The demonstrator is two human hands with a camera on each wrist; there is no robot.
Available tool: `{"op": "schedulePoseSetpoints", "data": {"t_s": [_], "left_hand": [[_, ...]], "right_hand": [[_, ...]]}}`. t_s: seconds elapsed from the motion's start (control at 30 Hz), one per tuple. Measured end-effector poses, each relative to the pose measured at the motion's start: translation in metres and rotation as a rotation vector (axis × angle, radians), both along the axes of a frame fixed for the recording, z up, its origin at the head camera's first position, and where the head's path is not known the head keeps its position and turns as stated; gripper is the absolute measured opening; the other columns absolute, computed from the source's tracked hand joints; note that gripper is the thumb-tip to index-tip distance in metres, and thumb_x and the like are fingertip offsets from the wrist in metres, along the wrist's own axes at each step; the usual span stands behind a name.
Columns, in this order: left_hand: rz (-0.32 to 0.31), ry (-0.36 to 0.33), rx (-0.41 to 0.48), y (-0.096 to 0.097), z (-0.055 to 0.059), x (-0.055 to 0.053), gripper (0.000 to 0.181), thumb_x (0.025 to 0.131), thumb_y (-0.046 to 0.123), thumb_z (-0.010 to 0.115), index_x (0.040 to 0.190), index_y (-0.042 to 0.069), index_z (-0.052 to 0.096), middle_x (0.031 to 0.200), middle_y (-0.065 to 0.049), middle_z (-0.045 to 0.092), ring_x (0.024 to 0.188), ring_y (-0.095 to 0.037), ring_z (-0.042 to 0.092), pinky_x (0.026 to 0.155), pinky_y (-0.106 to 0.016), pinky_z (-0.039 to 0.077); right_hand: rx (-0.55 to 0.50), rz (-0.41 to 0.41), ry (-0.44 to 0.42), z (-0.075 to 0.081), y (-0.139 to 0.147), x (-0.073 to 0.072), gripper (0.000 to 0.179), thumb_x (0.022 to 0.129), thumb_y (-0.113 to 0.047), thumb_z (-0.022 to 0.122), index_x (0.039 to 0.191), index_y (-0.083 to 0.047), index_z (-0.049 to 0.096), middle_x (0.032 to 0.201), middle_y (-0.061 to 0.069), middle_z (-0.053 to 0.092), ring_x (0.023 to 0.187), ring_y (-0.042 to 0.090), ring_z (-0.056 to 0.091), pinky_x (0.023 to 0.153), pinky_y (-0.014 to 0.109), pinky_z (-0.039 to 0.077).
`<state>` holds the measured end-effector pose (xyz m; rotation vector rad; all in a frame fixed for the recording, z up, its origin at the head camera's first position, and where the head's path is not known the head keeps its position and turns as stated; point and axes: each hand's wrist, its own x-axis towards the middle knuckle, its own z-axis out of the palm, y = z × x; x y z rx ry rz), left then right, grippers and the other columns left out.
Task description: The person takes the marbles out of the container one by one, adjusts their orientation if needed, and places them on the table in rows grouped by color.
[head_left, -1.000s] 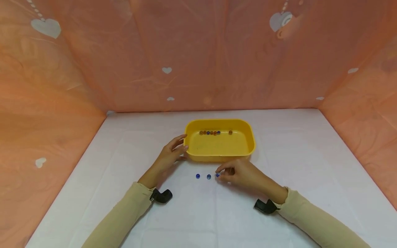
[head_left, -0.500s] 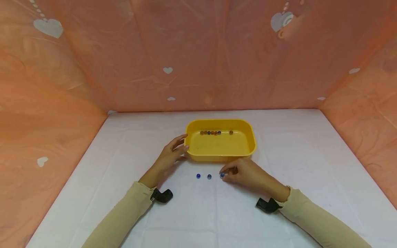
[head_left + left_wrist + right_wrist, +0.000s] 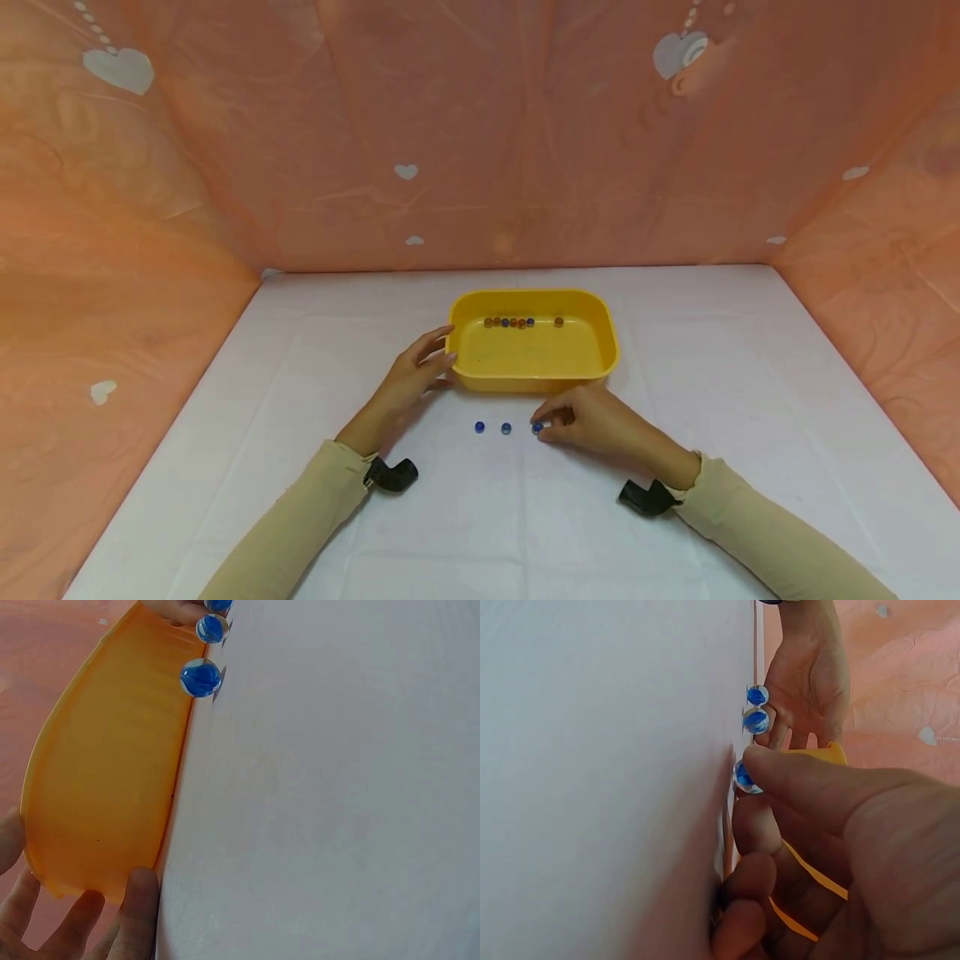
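Note:
In the head view my right hand [image 3: 592, 417] pinches a blue-and-clear marble [image 3: 537, 427] between thumb and index finger, at the white tabletop. The right wrist view shows that marble [image 3: 745, 778] partly covered by the thumb, the other fingers curled below. To its left, two more blue marbles [image 3: 506, 428] [image 3: 480, 427] lie in a row, apart from each other. My left hand [image 3: 405, 379] touches the left end of a yellow tray [image 3: 532, 385], its fingers spread and fairly straight. The left wrist view shows those fingers [image 3: 140, 900] against the tray's end wall.
Inside the tray, a line of amber and blue marbles [image 3: 513, 322] lies along the far side, and one amber marble [image 3: 558, 322] sits apart to their right. White cloth [image 3: 465, 517] covers the table. Orange sheeting [image 3: 517, 150] with hearts encloses the back and sides.
My right hand has shifted slightly right with the pinched marble, widening its distance from the middle marble. Over the last half second it stays nearly still. The left hand and tray hold their places.

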<state>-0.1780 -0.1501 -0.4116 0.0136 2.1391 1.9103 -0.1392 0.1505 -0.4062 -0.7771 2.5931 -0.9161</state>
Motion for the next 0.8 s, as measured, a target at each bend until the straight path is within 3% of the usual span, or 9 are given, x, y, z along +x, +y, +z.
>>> {"op": "schedulePoseSetpoints", "data": {"t_s": [0.8], "left_hand": [[0.03, -0.059, 0.008, 0.0015, 0.001, 0.0006, 0.05, 0.099, 0.027, 0.063, 0.145, 0.036, 0.047, 0.155, 0.0, 0.04, 0.12, -0.024, 0.057, 0.095, -0.034, 0.058]], "right_hand": [[-0.011, 0.011, -0.028, 0.0001, -0.001, 0.0007, 0.02, 0.086, -0.028, 0.078, 0.105, -0.022, 0.076, 0.067, -0.013, 0.056, 0.063, 0.004, 0.051, 0.057, 0.017, 0.04]]}}
